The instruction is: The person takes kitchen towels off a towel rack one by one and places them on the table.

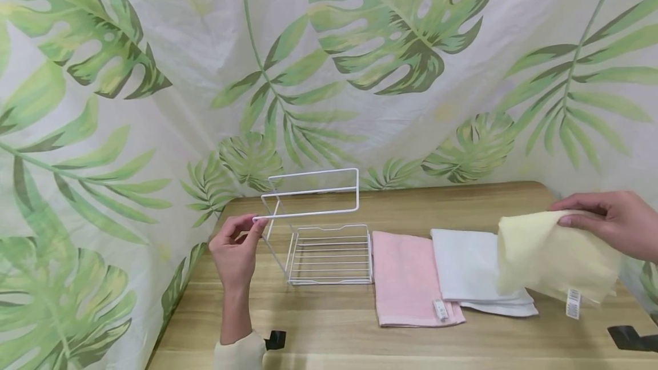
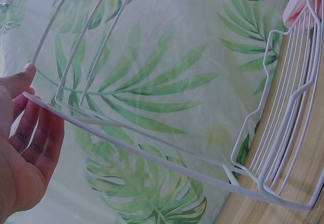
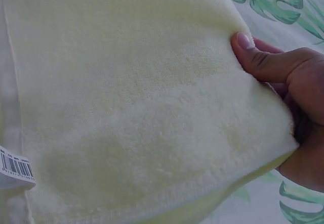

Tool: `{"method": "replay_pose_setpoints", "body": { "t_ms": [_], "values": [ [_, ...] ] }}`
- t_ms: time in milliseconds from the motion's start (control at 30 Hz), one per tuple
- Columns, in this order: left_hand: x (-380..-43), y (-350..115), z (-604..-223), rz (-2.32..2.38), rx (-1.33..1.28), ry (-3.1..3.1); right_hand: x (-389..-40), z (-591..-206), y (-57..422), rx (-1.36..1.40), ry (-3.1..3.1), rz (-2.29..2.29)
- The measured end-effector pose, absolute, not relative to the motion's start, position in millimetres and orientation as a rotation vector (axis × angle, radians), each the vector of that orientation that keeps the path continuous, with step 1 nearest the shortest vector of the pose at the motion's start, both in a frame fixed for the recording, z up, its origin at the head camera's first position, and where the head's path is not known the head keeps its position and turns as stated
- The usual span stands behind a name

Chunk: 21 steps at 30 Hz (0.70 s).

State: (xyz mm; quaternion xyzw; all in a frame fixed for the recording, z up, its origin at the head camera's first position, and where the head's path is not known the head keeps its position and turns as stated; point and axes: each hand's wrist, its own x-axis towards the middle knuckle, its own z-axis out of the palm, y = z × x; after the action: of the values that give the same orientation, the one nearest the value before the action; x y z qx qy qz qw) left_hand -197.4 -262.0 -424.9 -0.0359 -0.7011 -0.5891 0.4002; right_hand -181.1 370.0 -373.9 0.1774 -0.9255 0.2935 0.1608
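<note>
Two hands busy from where I'm watching: left hand [image 1: 235, 250] pinches the top corner of the white wire rack [image 1: 329, 253] standing on the wooden table [image 1: 329, 336], right hand [image 1: 612, 222] grips the folded yellow towel [image 1: 555, 256] lifted above the white towel [image 1: 473, 270], pink towel [image 1: 406, 284] flat beside the rack.

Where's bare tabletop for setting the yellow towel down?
Free: the front strip of the table, between the towels and the near edge, and the back strip behind the pink towel and white towel. Crowded: the middle row, where the wire rack, pink and white towels lie side by side, with the yellow towel overhanging the white one.
</note>
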Motion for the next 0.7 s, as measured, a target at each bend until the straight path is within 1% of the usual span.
{"method": "replay_pose_setpoints", "body": {
  "t_ms": [333,700],
  "values": [
    [-198.2,-260.9,-424.1,-1.501,-0.115,-1.75,-165.2,-398.9,396.7,0.633,-2.489,1.053],
    [-198.2,-262.1,-424.5,-1.508,-0.119,-1.746,-152.1,-420.4,420.7,0.555,-2.536,1.272]
  ]
}}
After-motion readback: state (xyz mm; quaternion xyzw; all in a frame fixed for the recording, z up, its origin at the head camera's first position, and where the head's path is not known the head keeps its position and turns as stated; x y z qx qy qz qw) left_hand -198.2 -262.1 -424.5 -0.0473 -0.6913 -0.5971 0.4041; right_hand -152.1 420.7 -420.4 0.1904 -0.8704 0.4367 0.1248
